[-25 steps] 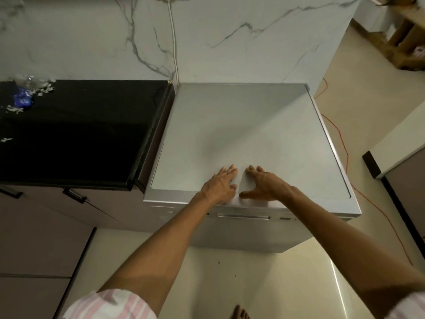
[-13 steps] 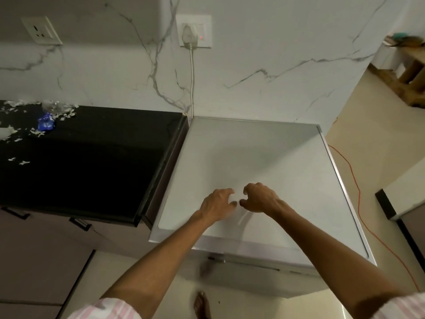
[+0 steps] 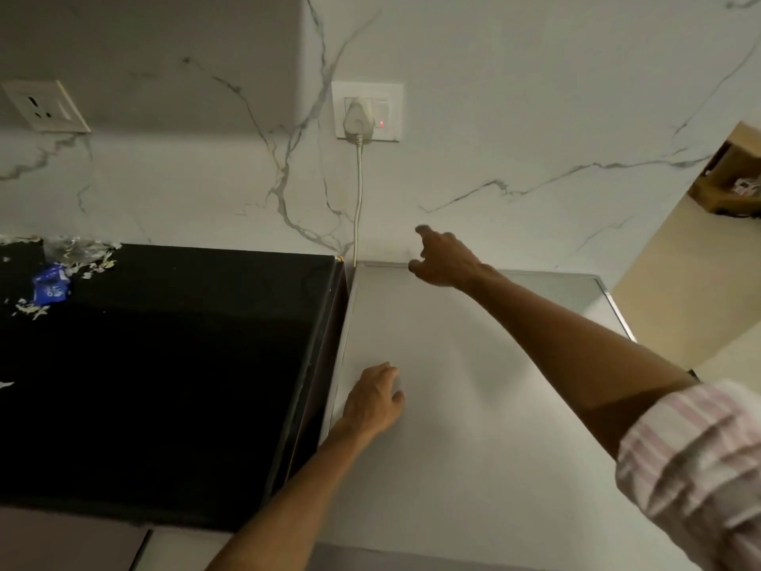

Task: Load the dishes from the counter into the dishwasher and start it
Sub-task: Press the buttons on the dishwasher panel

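The dishwasher shows only its flat grey top, beside the black counter. No dishes are visible. My left hand rests on the top's left side with its fingers curled under, holding nothing. My right hand is stretched out in the air over the top's back edge, index finger extended toward the wall, other fingers curled, holding nothing. Above it on the marble wall is a socket plate with a white plug, a lit red indicator and a cord running down behind the dishwasher.
A blue wrapper and pale scraps lie at the counter's far left corner. A second wall socket sits at upper left. A doorway with beige floor and a cardboard box opens at the right.
Both hands left the dishwasher top's front edge. My right hand rose and reached back toward the wall socket; my left hand slid left. The view tilted upward to the wall.
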A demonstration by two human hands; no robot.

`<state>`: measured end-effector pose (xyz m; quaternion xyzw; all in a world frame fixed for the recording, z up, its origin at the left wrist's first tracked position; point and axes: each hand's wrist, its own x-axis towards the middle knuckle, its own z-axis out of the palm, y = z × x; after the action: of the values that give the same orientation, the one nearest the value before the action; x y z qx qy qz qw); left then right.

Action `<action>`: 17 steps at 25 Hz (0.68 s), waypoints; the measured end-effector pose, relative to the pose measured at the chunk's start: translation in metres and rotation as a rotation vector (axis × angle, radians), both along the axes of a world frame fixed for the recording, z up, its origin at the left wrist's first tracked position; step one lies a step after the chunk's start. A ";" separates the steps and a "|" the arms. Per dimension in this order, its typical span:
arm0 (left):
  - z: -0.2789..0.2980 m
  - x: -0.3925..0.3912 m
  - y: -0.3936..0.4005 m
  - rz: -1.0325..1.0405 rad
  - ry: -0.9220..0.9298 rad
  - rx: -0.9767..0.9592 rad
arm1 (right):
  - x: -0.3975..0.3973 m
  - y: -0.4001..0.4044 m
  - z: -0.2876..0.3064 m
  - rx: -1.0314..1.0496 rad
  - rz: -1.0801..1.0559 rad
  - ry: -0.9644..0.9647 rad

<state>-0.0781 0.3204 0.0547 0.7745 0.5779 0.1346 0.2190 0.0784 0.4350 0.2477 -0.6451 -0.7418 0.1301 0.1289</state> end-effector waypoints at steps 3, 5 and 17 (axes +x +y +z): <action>-0.019 -0.006 0.006 0.030 -0.058 0.134 | -0.012 0.042 0.028 0.074 0.014 -0.049; -0.032 -0.006 0.003 0.090 -0.141 0.225 | -0.019 0.065 0.041 0.107 0.027 -0.077; -0.046 0.002 -0.009 0.148 -0.128 0.339 | -0.023 0.135 0.054 0.188 0.055 -0.166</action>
<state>-0.0757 0.3111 0.0084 0.7457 0.5871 0.2948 0.1112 0.0553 0.5702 0.3021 -0.6183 -0.7761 0.0099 0.1235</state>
